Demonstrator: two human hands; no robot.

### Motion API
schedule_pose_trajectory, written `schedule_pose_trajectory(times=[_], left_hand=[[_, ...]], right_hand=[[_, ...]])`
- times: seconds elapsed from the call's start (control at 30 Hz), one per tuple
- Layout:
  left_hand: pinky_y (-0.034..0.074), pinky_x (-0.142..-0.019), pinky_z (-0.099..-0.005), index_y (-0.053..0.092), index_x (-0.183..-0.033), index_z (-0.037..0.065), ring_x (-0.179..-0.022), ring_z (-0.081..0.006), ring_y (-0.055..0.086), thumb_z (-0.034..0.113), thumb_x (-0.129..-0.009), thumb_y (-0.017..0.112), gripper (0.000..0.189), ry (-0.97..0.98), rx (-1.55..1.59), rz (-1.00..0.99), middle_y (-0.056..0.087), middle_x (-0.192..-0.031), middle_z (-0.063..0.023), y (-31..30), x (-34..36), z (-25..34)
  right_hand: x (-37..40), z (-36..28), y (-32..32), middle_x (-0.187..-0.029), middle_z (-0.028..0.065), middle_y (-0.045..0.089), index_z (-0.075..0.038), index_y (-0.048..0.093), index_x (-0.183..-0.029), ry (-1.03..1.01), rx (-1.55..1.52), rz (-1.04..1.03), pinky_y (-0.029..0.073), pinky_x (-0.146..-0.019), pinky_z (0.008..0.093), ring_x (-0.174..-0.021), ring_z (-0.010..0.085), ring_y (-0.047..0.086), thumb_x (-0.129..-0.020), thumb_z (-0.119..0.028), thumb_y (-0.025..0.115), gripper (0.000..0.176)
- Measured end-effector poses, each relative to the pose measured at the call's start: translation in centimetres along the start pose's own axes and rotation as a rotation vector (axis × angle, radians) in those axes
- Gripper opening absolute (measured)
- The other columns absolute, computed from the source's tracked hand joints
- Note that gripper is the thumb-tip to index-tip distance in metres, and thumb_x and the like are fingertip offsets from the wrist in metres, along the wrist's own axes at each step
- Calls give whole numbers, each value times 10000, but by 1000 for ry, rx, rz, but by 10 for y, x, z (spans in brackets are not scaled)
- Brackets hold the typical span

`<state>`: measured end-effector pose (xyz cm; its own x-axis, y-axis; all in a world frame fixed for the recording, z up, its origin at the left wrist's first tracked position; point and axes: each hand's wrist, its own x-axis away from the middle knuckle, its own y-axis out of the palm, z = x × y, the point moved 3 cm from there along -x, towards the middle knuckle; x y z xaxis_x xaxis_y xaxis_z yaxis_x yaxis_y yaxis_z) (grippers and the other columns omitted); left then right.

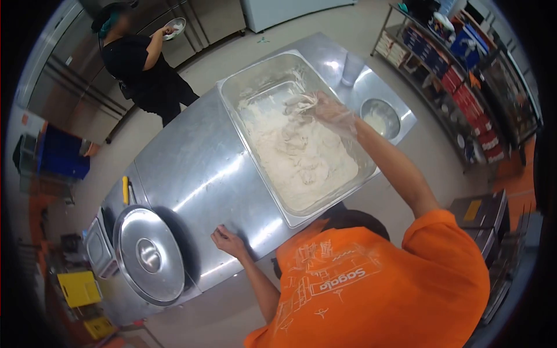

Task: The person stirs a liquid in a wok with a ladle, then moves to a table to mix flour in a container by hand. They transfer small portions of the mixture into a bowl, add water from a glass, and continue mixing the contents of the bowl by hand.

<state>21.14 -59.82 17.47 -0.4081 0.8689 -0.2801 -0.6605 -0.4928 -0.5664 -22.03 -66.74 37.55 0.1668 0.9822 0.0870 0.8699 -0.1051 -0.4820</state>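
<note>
A deep rectangular metal tray [255,152] holds white flour [342,168] with lumpy, flour-coated pieces [296,139] in its middle. Over the far part of this tray is my right hand [325,110], in a clear glove, its fingers spread and caked with flour. My left hand [231,242] is bare, at the near edge of the metal table [197,156], left of the tray. Its fingers are curled in, and nothing shows in them.
A round metal lid [149,255] lies at the left, by a yellow-handled tool [125,190]. Right of the tray are a clear container [352,69] and a metal bowl [390,123]. Across the table, a person [136,64] in dark clothes holds a bowl. Shelves [441,75] stand at the right.
</note>
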Motion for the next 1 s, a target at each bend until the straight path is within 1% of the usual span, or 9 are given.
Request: schedule_pose_trajectory(times=[0.1, 0.17, 0.3, 0.43, 0.6, 0.7, 0.87, 0.93, 1.0], left_hand=[[430, -678, -418, 614, -894, -103, -766, -325, 542, 223, -975, 483, 361, 28, 19, 20, 546, -857, -194, 2, 1, 0], [438, -710, -437, 602, -895, -116, -796, -349, 546, 219, -977, 478, 367, 46, 0, -1, 541, -863, -209, -1, 1, 4], [442, -690, -430, 593, -884, -120, -774, -352, 543, 195, -973, 490, 344, 36, 11, 1, 536, -856, -208, 1, 2, -1], [445, -640, -405, 584, -854, -120, -706, -326, 544, 174, -962, 520, 319, 62, 27, 52, 531, -838, -190, 3, 1, -1], [419, -589, -366, 589, -851, -102, -652, -254, 515, 177, -962, 521, 308, 46, 16, 26, 519, -814, -150, 1, -1, 1], [405, -579, -356, 594, -855, -95, -644, -238, 495, 190, -963, 518, 314, 24, 20, 30, 514, -810, -138, -2, 3, 1], [403, -579, -356, 599, -860, -93, -643, -232, 490, 199, -958, 529, 316, 38, 16, 12, 511, -809, -135, 1, 1, 2], [403, -576, -353, 600, -861, -94, -640, -231, 489, 193, -955, 532, 310, 36, 9, 8, 511, -807, -135, 2, 1, 1], [404, -574, -351, 602, -863, -94, -636, -230, 489, 187, -953, 535, 303, 31, 0, -1, 511, -806, -135, 4, 1, 2]], right_hand=[[7, -7, -3, -1013, 127, 580, -49, 634, -1151, 27, -193, -4, 474, -908, 372, -1051, 246, 586, -824, -254, 685, 389], [-31, 39, -1, -1039, 169, 597, -52, 622, -1179, -181, 507, -11, 470, -914, 379, -1032, 258, 585, -838, -287, 682, 419], [-21, 21, 6, -1229, 228, 568, 19, 512, -1289, -249, 290, -220, 444, -977, 379, -1127, 311, 559, -849, -358, 680, 604], [-78, 113, 62, -1358, 248, 481, -45, 460, -1367, -118, 508, -162, 399, -1044, 386, -1264, 332, 470, -694, -500, 782, 874], [-79, 143, 138, -1045, 242, 648, -50, 636, -1080, -223, 852, -254, 517, -835, 450, -979, 382, 640, -599, -385, 807, 611], [-81, 139, 125, -886, 217, 669, -48, 640, -936, -249, 621, -146, 525, -748, 471, -853, 378, 664, -594, -321, 789, 462], [-66, 105, 73, -901, 258, 652, -48, 642, -998, -151, 492, 23, 533, -735, 440, -803, 387, 663, -733, -253, 708, 341], [-53, 82, 52, -907, 250, 653, -22, 639, -1046, -483, 232, -84, 521, -758, 438, -817, 398, 649, -771, -263, 695, 370], [-49, 69, 37, -936, 233, 657, -19, 632, -1079, -398, 143, -59, 510, -788, 433, -850, 394, 641, -782, -276, 694, 397]])
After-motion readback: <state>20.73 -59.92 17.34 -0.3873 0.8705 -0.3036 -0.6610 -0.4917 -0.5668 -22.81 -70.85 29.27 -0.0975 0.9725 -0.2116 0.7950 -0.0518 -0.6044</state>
